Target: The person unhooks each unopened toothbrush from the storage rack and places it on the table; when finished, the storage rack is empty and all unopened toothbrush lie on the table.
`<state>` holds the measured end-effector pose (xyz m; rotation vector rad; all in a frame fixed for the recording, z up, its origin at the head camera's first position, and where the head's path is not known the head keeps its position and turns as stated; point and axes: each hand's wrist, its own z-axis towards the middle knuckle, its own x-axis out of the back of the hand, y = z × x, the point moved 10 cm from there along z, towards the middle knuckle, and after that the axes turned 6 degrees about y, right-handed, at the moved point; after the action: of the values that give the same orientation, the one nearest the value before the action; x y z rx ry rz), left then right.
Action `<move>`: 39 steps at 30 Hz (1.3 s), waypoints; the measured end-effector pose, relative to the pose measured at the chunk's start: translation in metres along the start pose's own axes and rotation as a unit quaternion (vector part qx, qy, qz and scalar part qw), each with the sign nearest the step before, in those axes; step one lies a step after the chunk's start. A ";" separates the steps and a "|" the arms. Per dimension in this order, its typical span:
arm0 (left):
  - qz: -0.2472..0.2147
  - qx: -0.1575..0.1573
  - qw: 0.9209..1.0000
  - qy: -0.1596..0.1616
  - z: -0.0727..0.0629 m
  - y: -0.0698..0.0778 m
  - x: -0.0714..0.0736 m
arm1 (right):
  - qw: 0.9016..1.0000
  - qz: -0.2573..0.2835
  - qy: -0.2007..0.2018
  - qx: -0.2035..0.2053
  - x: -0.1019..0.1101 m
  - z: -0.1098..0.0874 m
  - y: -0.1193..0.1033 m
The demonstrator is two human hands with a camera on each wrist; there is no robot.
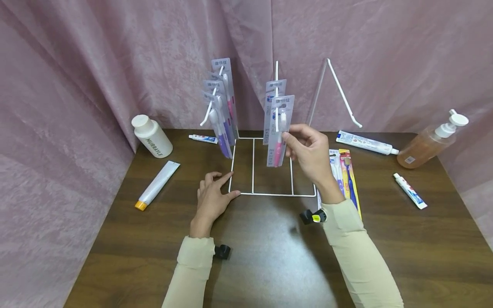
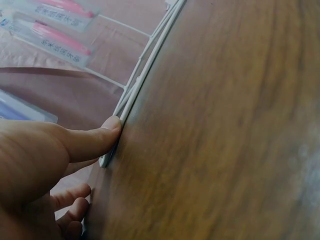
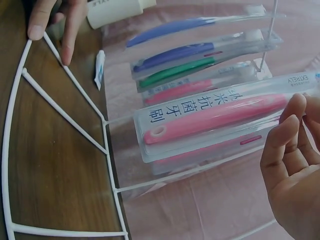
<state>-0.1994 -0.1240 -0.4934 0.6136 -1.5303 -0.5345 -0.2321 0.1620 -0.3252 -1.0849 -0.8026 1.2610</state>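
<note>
A white wire display rack (image 1: 253, 171) stands on the table with its hooks raised. My right hand (image 1: 310, 147) pinches the edge of a packaged pink toothbrush (image 1: 278, 145) at the middle hook, whose front end overlaps the pack in the head view. Behind it on that hook hangs another pink toothbrush pack (image 3: 210, 152). Several toothbrush packs (image 1: 221, 111), with purple, green and pink handles, hang from the left hook. My left hand (image 1: 212, 194) rests at the rack base's front left corner, its thumb (image 2: 95, 140) pressing the wire and its index finger lying along the side.
The right hook (image 1: 343, 94) carries no pack. Toothbrush packs (image 1: 348, 179) lie under my right forearm. Toothpaste tubes (image 1: 158, 185) lie on both sides, with a white bottle (image 1: 152, 137) at back left and an amber pump bottle (image 1: 429, 143) at back right. A pink curtain (image 1: 173, 64) hangs behind.
</note>
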 end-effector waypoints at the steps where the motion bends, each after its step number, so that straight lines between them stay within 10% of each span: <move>1: -0.002 0.001 1.000 -0.001 0.000 0.001 0.000 | 1.000 -0.001 0.004 0.003 0.002 0.000 -0.001; 27: -0.010 0.007 1.000 -0.014 0.000 0.003 0.000 | 0.991 -0.077 0.067 -0.081 0.095 -0.038 0.037; 39: -0.015 0.012 1.000 -0.021 -0.001 0.005 0.000 | 0.963 -0.174 0.110 -0.172 0.147 -0.043 0.057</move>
<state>-0.1989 -0.1209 -0.4900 0.6482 -1.5714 -0.5566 -0.1863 0.2964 -0.4063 -1.2692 -1.0117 0.7059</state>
